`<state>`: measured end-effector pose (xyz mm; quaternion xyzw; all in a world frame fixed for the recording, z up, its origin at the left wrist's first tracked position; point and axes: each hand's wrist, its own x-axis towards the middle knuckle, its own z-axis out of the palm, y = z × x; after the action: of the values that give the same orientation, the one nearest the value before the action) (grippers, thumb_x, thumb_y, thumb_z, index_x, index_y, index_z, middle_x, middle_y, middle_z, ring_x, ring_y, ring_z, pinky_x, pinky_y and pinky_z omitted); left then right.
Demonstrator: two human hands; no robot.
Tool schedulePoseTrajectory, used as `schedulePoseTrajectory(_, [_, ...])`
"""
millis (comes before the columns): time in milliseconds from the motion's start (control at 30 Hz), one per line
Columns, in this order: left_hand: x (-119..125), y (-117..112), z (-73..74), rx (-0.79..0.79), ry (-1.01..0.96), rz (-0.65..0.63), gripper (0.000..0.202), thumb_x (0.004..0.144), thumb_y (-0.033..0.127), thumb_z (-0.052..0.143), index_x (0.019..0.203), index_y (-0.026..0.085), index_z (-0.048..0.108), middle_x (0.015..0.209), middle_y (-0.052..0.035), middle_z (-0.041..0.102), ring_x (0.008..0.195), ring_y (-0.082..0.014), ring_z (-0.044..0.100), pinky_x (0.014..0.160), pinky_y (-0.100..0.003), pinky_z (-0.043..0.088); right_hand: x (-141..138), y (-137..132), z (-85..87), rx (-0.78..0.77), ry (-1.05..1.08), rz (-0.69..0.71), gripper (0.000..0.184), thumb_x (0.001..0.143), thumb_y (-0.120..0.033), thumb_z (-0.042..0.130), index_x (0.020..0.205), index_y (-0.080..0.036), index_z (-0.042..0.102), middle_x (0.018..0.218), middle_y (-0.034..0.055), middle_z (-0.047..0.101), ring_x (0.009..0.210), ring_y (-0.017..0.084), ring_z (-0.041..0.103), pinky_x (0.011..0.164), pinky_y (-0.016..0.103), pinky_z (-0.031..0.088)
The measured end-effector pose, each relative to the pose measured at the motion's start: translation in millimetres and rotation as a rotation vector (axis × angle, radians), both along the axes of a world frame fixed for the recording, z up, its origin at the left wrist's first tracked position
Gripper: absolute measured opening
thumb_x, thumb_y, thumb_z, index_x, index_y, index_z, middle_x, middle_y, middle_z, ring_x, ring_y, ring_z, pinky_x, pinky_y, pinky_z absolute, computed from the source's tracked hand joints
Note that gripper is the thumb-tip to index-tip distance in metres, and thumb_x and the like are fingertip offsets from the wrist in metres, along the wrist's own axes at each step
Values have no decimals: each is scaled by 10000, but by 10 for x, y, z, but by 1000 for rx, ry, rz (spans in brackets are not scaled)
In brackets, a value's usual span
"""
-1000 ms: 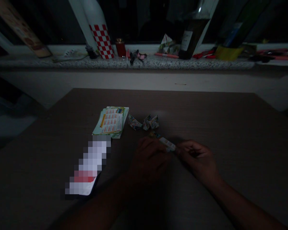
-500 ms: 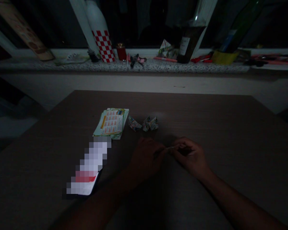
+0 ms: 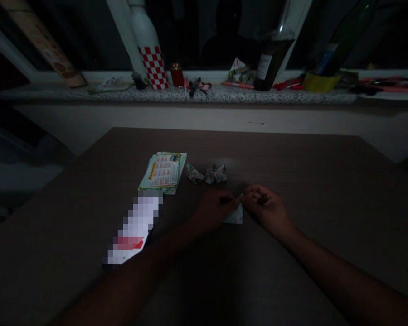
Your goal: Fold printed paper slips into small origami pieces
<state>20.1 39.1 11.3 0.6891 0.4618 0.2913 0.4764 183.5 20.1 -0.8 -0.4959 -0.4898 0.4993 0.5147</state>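
Observation:
Between my hands is a small piece of folded paper point(image 3: 236, 216), pale with faint print, its lower part showing below my fingers. My left hand point(image 3: 215, 206) pinches it from the left. My right hand point(image 3: 265, 206) is closed on its upper right corner, thumb and fingertips together. Just beyond my hands stand folded paper pieces, one boat-like shape point(image 3: 194, 174) and a pointed pair point(image 3: 216, 174). To their left lies a stack of printed paper slips point(image 3: 163, 171). The dim light hides the fine folds.
A phone point(image 3: 136, 226) with a blurred-out bright screen lies left of my left forearm. Along the granite windowsill point(image 3: 122, 94) stand a red-and-white checkered bottle point(image 3: 153, 68), a small red jar point(image 3: 177, 75), a dark labelled bottle point(image 3: 267, 68) and a green bottle point(image 3: 340, 40).
The paper, seen edge-on before, now shows a flat pale face below my fingers. Both hands have shifted slightly away from me, and the view has moved a little left.

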Motion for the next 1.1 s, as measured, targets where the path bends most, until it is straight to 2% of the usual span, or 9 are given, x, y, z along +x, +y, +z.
schedulePoseTrajectory(67, [41,70,-2,8,-10,51,260,798,317,584,618,140,650,547,32,543,520,-105,470,499,-219,323,-1,104,5,-17,3,1,303,656,-376,745,828,-181,591,557,-69,513,468,81,450,466,220,357])
schedulePoseTrajectory(133, [76,88,-16,33,-23,104,264,821,335,559,676,137,658,595,19,571,564,-120,500,523,-225,350,-2,185,7,-29,-2,17,344,647,-397,744,868,-166,618,558,-63,529,462,84,455,462,224,354])
schedulePoseTrajectory(267, [102,4,-58,95,-40,170,273,848,351,540,734,131,654,670,-6,602,651,-144,541,595,-243,393,15,230,1,-29,-25,53,319,660,-420,740,797,-141,670,541,-40,545,462,89,449,452,229,339])
schedulePoseTrajectory(433, [74,-50,-69,94,-62,171,296,866,369,526,750,128,652,657,-4,590,635,-140,537,583,-238,395,45,206,3,-6,-40,71,327,696,-455,712,799,-146,678,531,-38,535,473,93,454,460,227,351])
schedulePoseTrajectory(600, [54,-45,-61,105,-59,127,272,852,357,546,738,133,651,674,-7,601,653,-143,543,590,-237,400,44,154,17,14,-106,95,333,744,-472,675,669,-148,652,519,-27,516,462,86,420,430,216,325])
schedulePoseTrajectory(800, [60,-31,-71,133,-18,57,264,851,329,528,692,140,619,617,9,550,600,-125,503,541,-221,364,60,110,-10,40,-162,106,324,774,-465,642,691,-152,631,538,-27,510,472,89,414,429,211,324])
schedulePoseTrajectory(1100, [34,-34,-60,137,-14,32,278,857,331,519,675,138,603,604,19,524,584,-113,481,538,-216,342,75,120,-16,107,-217,178,293,819,-381,599,616,-171,577,532,-45,446,495,95,396,468,220,317])
